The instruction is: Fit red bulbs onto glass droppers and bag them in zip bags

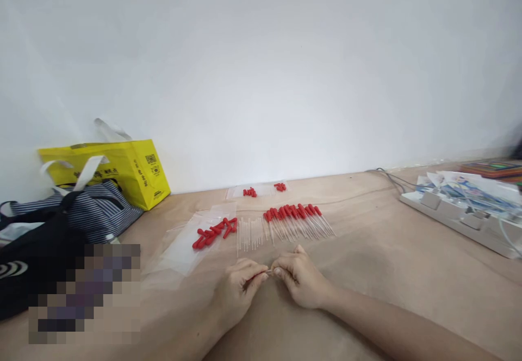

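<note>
Head view: thin piece [269,272] at lower centre of frame, mostly hidden by fingertips; visible part's long axis runs roughly left to right. Your left hand [241,286] pinches it from left, your right hand [300,280] from right, thumbs against fingers. Above, near centre: red-capped droppers [299,222] in row, caps toward upper left, tips toward lower right. Left of row: clear tubes [250,233], long axes near vertical in frame; farther left, loose red caps [212,235].

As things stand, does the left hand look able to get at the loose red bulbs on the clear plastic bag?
Probably yes: the loose red bulbs lie just beyond the left hand with nothing visible blocking the way, though it is pinching a small piece.
</note>
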### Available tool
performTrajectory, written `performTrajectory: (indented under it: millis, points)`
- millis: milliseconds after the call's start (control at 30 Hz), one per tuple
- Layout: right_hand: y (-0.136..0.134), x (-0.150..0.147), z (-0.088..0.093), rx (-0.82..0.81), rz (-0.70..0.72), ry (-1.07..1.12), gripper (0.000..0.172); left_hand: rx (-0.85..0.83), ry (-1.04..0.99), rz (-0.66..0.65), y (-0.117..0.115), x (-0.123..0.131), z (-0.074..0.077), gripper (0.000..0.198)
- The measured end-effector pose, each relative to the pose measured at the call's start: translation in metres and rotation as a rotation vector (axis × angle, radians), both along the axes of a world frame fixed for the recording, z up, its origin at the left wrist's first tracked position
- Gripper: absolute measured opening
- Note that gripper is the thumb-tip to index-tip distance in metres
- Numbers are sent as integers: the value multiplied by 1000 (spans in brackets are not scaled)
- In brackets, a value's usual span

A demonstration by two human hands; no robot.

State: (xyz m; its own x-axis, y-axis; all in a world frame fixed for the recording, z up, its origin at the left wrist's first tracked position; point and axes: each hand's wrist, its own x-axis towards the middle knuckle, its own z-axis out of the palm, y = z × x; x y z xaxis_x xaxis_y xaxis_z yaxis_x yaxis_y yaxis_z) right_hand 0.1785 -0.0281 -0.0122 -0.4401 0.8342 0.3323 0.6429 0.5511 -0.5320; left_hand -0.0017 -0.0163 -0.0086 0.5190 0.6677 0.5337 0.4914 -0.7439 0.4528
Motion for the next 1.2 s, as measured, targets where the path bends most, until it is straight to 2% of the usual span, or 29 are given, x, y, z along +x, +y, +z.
performTrajectory:
  millis: [100,200,367,467,533,633,700,767,867,1000,1200]
  points:
    - [1,-2,0,-96,-2,41,22,-8,-23,-22,0,0,0,20]
    - [3,-2,2,-129,44,62,25,-101,-52,-22,3,-1,-1,20]
    - [3,6,13,62,65,-63,23,-344,-160,101,8,-4,1,18]
    - [1,11,16,158,25,-164,21,-416,-155,116,8,-6,4,22]
    - [0,12,14,167,6,-189,20,-388,-105,118,9,-7,6,25]
    - [8,12,9,124,-105,-154,20,-191,-22,220,13,-12,8,33]
    - [20,12,6,86,-301,-102,20,-29,34,376,19,-19,9,33]
    - [36,11,5,66,-532,-71,20,64,113,560,28,-28,10,29]
    - [60,7,4,73,-695,-79,21,100,234,782,40,-42,11,26]
    - [79,-3,2,91,-775,-121,16,91,329,900,50,-54,10,24]
    - [83,-5,-1,125,-768,-185,17,97,386,918,55,-54,8,17]
